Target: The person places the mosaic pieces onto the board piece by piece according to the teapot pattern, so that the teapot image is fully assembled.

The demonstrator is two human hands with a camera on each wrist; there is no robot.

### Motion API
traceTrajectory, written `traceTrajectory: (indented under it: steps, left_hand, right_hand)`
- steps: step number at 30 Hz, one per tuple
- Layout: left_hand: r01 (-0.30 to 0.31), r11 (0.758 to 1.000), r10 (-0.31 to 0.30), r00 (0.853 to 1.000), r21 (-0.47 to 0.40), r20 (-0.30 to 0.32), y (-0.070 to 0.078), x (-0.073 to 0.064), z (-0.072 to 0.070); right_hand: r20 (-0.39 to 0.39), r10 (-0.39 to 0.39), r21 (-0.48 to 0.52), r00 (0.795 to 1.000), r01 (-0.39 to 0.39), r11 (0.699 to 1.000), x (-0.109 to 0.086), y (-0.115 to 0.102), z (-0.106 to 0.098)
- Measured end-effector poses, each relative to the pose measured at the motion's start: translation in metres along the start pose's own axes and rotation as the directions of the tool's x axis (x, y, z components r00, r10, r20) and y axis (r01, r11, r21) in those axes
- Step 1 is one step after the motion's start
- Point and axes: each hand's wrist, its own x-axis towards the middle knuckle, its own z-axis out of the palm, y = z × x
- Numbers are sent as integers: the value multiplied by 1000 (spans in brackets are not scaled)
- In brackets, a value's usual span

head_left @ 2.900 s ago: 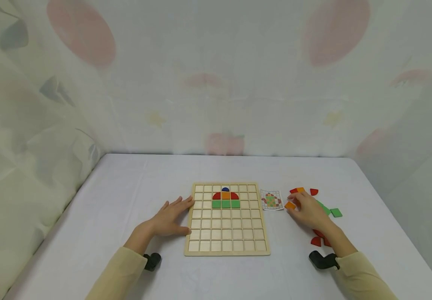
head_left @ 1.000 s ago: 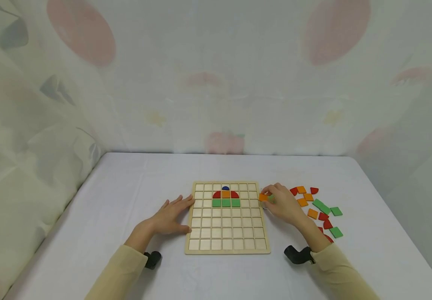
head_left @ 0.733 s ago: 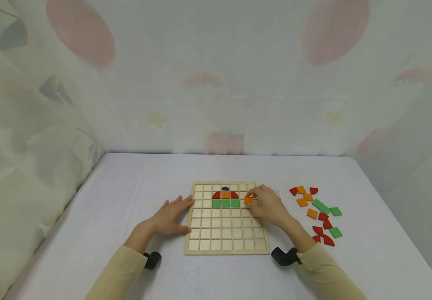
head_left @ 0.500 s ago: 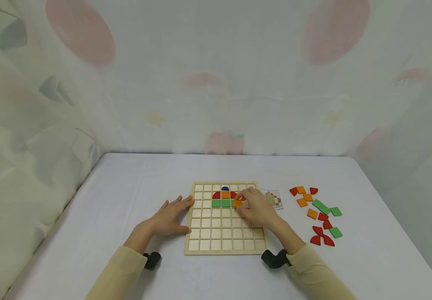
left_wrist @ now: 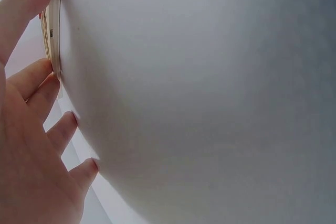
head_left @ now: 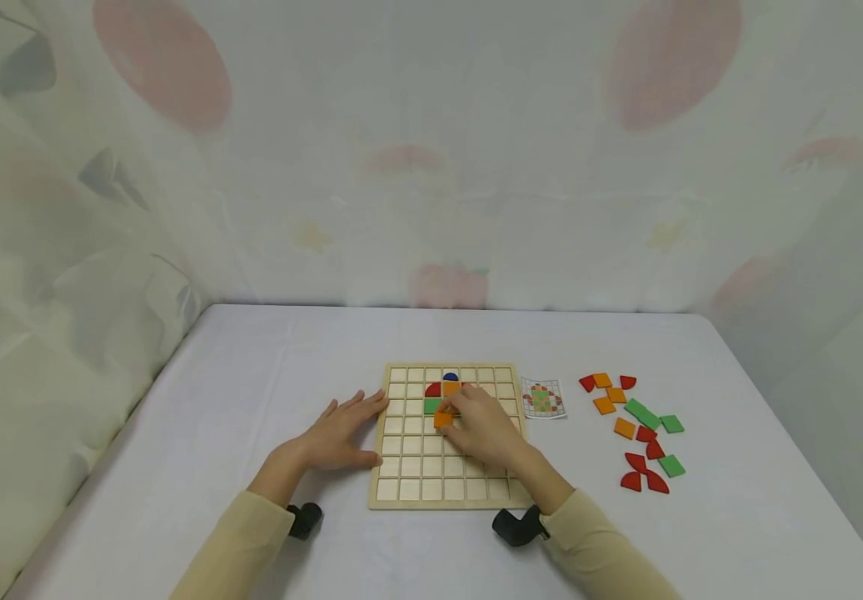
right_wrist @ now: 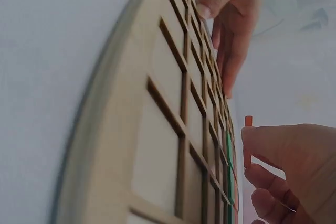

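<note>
Right hand (head_left: 485, 428) pinches the thin orange square tile (head_left: 442, 420) (likely light, stiff, best edge-held), while my left hand (head_left: 336, 437) rests spread.

Head view softly, evenly lit, colours muted, faint shadows under the sleeves (head_left: 240, 537) on the table (head_left: 326, 342); left wrist view dim, darkening toward the right edge (bluish there); right wrist view hazy, near rim of the board (right_wrist: 107, 145) blurred

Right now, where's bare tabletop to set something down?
Free: left of the left hand, beyond the grid board, right of the loose tiles. Crowded: right of the board, with pattern card and tiles; mid-board, under the right hand.
</note>
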Motion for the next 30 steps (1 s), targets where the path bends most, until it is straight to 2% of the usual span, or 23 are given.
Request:
traceTrajectory:
  steps: [8,21,30]
  left_hand:
    - [-7,1000,7,1000,-2,2,0,0,-1]
    - [-2,1000,2,1000,-8,6,-1,0,0]
    - [4,1000,-4,1000,-5,5,0,0,0]
  right_hand:
    - [23,-28,-96,999,30,995,4,-8,8]
    - [20,-28,-128,999,30,991,7,-10,13]
    - [5,-56,-151,998,56,987,9,-9,14]
